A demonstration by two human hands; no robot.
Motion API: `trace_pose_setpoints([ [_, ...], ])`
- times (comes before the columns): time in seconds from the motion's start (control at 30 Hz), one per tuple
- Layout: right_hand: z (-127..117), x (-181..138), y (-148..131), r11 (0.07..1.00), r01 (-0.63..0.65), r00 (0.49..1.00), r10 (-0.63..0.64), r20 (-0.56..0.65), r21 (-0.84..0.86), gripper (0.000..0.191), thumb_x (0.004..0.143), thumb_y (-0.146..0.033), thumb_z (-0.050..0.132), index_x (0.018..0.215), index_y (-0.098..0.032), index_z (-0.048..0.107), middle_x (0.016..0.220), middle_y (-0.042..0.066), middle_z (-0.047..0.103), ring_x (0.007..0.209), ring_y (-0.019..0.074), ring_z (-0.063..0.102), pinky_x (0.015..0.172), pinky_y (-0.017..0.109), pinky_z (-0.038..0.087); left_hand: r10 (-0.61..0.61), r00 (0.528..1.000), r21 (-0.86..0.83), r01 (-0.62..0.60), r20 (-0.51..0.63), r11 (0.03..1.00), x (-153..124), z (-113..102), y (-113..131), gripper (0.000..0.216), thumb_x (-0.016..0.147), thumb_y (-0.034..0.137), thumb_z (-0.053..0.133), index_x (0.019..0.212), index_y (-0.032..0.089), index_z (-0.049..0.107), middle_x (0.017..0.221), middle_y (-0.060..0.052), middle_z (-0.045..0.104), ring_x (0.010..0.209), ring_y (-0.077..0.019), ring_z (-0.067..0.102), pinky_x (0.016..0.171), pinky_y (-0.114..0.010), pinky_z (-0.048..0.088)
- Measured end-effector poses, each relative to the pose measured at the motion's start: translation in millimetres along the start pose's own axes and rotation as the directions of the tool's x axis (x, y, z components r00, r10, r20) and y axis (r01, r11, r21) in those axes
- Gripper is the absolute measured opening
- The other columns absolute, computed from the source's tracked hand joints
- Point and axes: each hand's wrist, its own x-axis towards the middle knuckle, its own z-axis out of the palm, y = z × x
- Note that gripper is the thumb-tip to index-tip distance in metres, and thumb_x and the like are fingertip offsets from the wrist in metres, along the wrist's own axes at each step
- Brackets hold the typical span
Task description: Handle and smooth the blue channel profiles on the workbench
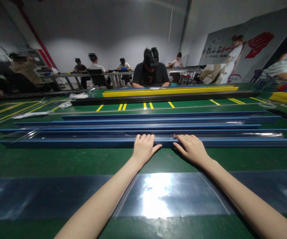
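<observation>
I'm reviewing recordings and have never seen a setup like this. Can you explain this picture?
There's no machine here: a head-worn camera looks forward and down at the wearer's bare hands. The left hand and right hand rest on the nearest blue strip; how firmly they grip isn't clear. More blue strips lie behind it, then a black strip and a yellow strip. Closer in, a glossy sheet lies on the green table.

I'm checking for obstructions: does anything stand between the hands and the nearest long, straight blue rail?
Nothing visible does: the left hand and right hand rest on that long, straight blue rail. The flat, glossy blue-grey sheet lies on the near side, not between.
</observation>
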Motion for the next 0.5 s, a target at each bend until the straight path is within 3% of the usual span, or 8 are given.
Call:
trace_pose_setpoints([
  [0.5, -0.2, 0.3, 0.7, 0.999, 0.012, 1.0, -0.012, 0.003, -0.045, 0.036, 0.089, -0.04, 0.029, 0.084, -0.017, 0.056, 0.08, 0.007, 0.063, 0.075, 0.0183, 0.053, 0.066, 0.029, 0.028, 0.002, 1.0, 0.006, -0.002, 0.008, 1.0, 0.4, 0.0, 0.2, 0.035, 0.08, 0.051, 0.049, 0.083, 0.017, 0.055, 0.077, -0.006, 0.062, 0.076, -0.0211, 0.054, 0.07, -0.034, 0.031],
])
